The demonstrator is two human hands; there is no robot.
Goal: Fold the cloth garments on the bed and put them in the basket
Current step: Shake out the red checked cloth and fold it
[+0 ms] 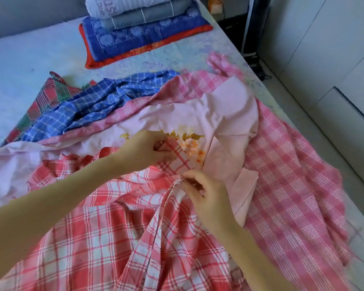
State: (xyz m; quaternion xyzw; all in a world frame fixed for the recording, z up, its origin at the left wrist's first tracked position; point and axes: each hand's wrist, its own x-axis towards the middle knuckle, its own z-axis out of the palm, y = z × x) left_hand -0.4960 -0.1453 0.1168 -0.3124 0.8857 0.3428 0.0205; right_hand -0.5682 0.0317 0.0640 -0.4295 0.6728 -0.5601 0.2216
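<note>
A pale blue speckled bed sheet (29,59) is spread beside white panelled cupboard doors (324,59). A stack of folded quilts and pillows (143,28) is seen at the far end. Crumpled cotton garments are heaped together: a blue checked cloth (97,106), a pink gingham cloth (292,164), a plain pink flowered sheet (219,114). A red-and-white plaid cloth (88,238) lies nearest, its edge pinched by the left hand (147,150) and the right hand (206,194).

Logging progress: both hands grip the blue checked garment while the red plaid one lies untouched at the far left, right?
Not quite. The head view shows the left hand and right hand gripping the red-and-white plaid garment; the blue checked garment lies untouched.
</note>
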